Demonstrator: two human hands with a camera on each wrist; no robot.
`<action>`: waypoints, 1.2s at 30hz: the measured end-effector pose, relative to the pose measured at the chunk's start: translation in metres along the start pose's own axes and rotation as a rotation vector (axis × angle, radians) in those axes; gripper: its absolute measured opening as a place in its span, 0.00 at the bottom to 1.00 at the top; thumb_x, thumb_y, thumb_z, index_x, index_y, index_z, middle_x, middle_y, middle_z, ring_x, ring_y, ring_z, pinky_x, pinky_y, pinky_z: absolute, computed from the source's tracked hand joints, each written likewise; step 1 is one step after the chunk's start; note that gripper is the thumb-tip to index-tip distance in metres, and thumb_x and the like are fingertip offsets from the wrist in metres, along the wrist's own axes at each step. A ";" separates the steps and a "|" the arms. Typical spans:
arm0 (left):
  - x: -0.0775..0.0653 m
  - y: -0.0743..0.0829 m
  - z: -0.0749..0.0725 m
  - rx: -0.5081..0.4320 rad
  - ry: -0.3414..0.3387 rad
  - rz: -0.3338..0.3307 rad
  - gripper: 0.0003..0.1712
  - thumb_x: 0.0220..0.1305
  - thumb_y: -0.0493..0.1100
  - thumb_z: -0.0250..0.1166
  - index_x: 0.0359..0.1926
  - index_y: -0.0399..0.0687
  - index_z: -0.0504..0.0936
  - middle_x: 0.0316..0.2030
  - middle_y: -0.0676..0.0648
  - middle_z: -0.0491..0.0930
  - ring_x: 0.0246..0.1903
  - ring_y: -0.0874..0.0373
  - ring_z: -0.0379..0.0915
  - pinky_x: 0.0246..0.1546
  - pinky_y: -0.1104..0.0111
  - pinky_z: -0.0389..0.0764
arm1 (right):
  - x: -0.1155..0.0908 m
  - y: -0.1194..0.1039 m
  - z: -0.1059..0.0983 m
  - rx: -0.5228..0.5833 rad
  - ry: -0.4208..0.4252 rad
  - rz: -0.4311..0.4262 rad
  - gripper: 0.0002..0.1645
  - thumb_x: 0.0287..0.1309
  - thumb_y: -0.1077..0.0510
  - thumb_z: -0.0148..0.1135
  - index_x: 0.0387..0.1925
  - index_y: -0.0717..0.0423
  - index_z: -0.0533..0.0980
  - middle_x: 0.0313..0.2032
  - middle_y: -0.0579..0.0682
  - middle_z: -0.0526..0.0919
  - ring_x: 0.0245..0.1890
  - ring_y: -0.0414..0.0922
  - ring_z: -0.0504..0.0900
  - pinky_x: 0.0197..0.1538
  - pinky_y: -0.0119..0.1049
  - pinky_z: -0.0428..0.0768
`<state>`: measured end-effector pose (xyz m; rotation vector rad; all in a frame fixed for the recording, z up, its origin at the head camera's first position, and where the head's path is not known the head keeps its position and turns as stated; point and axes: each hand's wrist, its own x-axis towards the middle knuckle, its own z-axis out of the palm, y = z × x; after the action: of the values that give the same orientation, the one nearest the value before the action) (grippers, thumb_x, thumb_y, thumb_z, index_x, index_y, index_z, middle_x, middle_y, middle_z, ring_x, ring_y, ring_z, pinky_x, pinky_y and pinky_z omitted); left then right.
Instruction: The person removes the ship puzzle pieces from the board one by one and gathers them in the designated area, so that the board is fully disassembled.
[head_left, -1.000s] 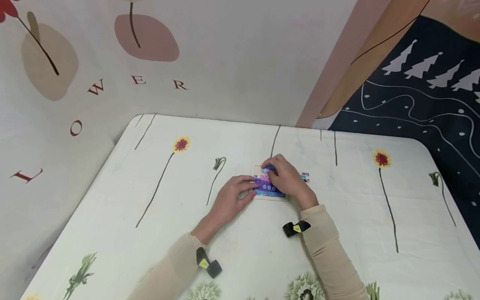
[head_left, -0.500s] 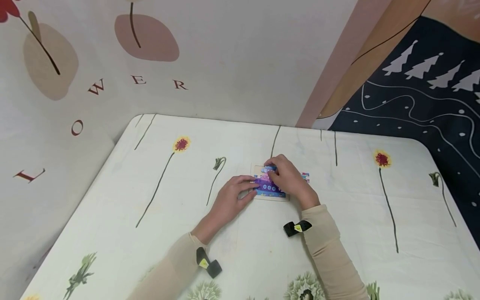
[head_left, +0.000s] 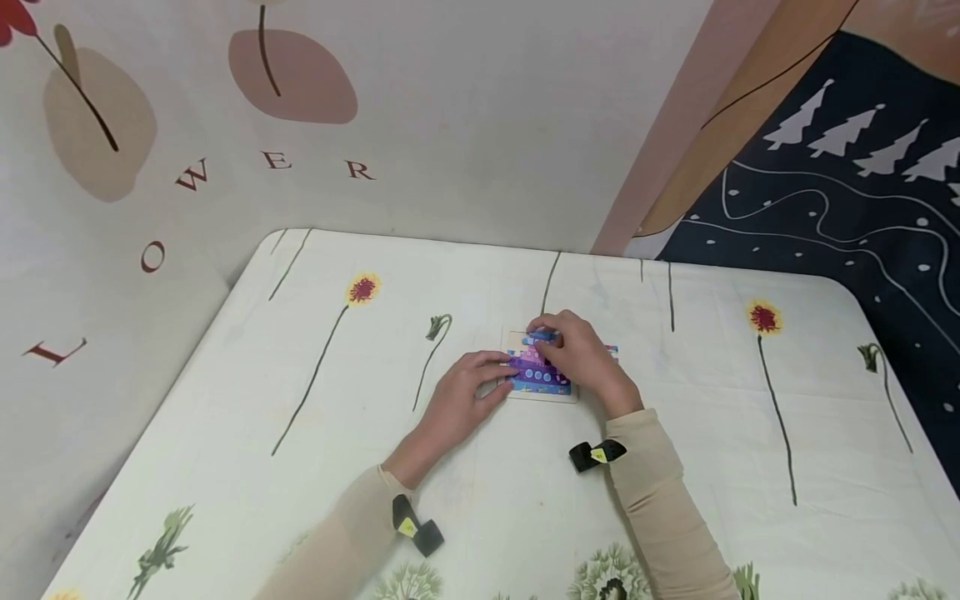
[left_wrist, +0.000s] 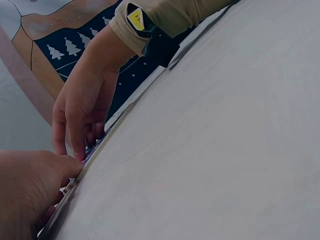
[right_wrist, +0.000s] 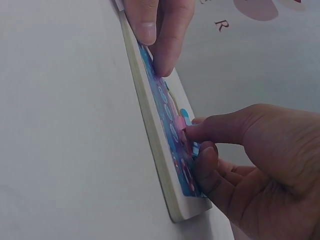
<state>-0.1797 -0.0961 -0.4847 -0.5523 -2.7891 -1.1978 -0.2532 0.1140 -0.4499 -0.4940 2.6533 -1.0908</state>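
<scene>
A small jigsaw puzzle board lies on the table, its picture a purple ship on blue water. My left hand rests at the board's left side, fingertips on the picture and thumb by the lower left corner. At the picture's upper part, my right hand pinches a blue puzzle piece between thumb and fingers. Pink pieces sit just beside that thumb in the right wrist view. The left wrist view shows the board only edge-on, both hands meeting over it.
More colourful puzzle pieces show behind my right hand, mostly hidden by it. A white cloth with printed flowers covers the table. Beyond its far edge stands a pale wall with printed letters; a dark tree-patterned cloth hangs at right.
My right hand has shifted slightly to the right, still at the picture's upper part, covering more of the pieces beside the board. The left hand stays put.
</scene>
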 end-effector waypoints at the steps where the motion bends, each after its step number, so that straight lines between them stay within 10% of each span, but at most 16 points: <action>1: 0.000 0.000 0.000 0.001 0.000 0.000 0.14 0.70 0.43 0.70 0.54 0.47 0.89 0.60 0.50 0.82 0.63 0.52 0.74 0.67 0.57 0.75 | 0.000 0.000 0.000 0.003 -0.001 0.004 0.15 0.71 0.62 0.64 0.56 0.56 0.82 0.38 0.54 0.75 0.31 0.46 0.71 0.30 0.36 0.72; 36: -0.001 -0.001 0.001 0.007 -0.005 -0.015 0.14 0.70 0.44 0.70 0.55 0.48 0.89 0.60 0.50 0.81 0.64 0.52 0.73 0.68 0.58 0.74 | -0.004 0.012 -0.014 0.148 -0.031 -0.018 0.15 0.70 0.67 0.63 0.56 0.58 0.82 0.38 0.56 0.83 0.29 0.45 0.79 0.34 0.33 0.80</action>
<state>-0.1793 -0.0962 -0.4857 -0.5353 -2.8054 -1.1909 -0.2570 0.1326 -0.4487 -0.5013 2.5221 -1.2631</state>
